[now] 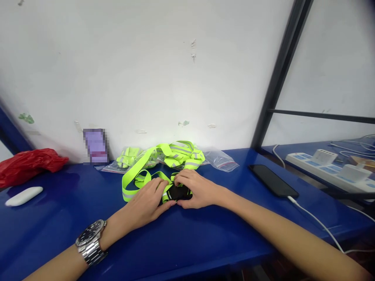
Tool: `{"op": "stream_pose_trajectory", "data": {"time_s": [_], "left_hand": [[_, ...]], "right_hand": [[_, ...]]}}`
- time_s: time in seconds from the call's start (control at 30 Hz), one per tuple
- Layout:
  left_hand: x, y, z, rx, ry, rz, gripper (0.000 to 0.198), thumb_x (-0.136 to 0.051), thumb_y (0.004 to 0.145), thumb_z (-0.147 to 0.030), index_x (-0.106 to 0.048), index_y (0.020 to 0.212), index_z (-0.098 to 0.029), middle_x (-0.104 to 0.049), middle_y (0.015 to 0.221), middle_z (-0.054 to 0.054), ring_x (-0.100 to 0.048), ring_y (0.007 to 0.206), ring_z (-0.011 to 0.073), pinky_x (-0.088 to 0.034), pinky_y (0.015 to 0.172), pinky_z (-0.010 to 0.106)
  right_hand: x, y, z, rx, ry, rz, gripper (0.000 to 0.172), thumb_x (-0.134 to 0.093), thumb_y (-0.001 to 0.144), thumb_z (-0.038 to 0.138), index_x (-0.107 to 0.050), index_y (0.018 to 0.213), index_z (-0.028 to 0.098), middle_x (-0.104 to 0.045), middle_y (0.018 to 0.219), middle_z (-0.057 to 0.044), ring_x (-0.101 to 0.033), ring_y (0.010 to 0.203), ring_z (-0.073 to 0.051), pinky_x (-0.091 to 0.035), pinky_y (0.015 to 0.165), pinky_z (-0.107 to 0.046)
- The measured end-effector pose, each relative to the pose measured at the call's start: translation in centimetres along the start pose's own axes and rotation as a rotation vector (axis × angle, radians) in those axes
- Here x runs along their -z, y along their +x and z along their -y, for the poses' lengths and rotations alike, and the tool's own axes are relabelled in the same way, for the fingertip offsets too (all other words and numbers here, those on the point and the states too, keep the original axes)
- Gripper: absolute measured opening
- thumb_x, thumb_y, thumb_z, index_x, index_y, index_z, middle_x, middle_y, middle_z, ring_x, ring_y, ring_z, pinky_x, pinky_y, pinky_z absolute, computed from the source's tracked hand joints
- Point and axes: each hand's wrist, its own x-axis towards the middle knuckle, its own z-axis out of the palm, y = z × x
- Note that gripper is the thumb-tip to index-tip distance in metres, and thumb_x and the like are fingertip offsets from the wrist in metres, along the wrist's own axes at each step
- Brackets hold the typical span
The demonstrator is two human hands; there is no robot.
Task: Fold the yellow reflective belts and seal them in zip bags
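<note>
A neon yellow-green strap with grey reflective stripes lies in loops on the blue table, joined by a black fabric piece. My left hand, with a metal watch on the wrist, pinches the strap at the left edge of the black piece. From the right, my right hand grips the black piece, fingers curled over its top and thumb at its near edge. Both thumb tips almost meet there. Just behind lies a heap of more neon reflective straps, partly in clear plastic bags.
An empty clear zip bag lies right of the heap. A phone with a white cable lies right; another phone leans on the wall. A red plastic bag and white case are left. A power strip stands beyond the black frame.
</note>
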Motion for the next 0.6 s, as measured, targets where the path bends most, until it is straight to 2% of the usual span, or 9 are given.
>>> {"op": "stream_pose_trajectory", "data": {"time_s": [0.07,0.2,0.3,0.47,0.6], "left_hand": [[0.28,-0.04,-0.02,0.014,-0.045,0.027,0.045,-0.048,0.092,-0.051,-0.050,0.122,-0.018,-0.059,0.107,0.010,-0.062,0.093,0.0238,-0.053,0.079,0.038],[0.50,-0.10,0.08,0.059,-0.087,0.037,0.055,-0.053,0.087,-0.057,-0.046,0.129,-0.021,-0.059,0.110,0.009,-0.064,0.089,0.0233,-0.053,0.075,0.036],[0.54,-0.04,0.16,0.078,-0.125,0.058,0.051,-0.053,0.087,-0.058,-0.050,0.122,-0.021,-0.059,0.114,0.009,-0.064,0.091,0.0238,-0.052,0.076,0.037],[0.84,0.26,0.05,0.133,-0.178,0.103,0.049,-0.059,0.083,-0.056,-0.051,0.115,-0.020,-0.063,0.109,0.008,-0.065,0.094,0.0253,-0.051,0.077,0.037],[1.10,0.46,-0.05,0.123,-0.197,0.120,0.064,-0.064,0.081,-0.053,-0.040,0.133,-0.024,-0.056,0.127,0.010,-0.060,0.109,0.0275,-0.050,0.086,0.040]], "right_hand": [[0.16,-0.07,0.21,-0.004,0.012,0.002,0.036,-0.071,0.070,0.033,-0.058,0.099,0.015,-0.059,0.112,-0.014,-0.053,0.109,-0.027,-0.042,0.098,-0.041],[0.63,-0.33,0.81,-0.049,-0.033,0.039,0.033,-0.070,0.071,0.033,-0.064,0.096,0.013,-0.053,0.127,-0.019,-0.040,0.127,-0.032,-0.036,0.106,-0.047],[0.75,-0.44,1.04,-0.060,-0.042,0.078,0.028,-0.068,0.072,0.032,-0.067,0.093,0.013,-0.054,0.125,-0.018,-0.041,0.126,-0.032,-0.038,0.105,-0.047],[0.44,-0.27,0.82,-0.073,0.049,0.066,0.024,-0.071,0.071,0.028,-0.068,0.091,0.014,-0.057,0.119,-0.014,-0.046,0.117,-0.029,-0.040,0.102,-0.044],[0.55,-0.14,0.79,-0.046,0.136,0.052,0.020,-0.072,0.072,0.023,-0.070,0.090,0.016,-0.056,0.121,-0.011,-0.045,0.119,-0.026,-0.036,0.105,-0.044]]}}
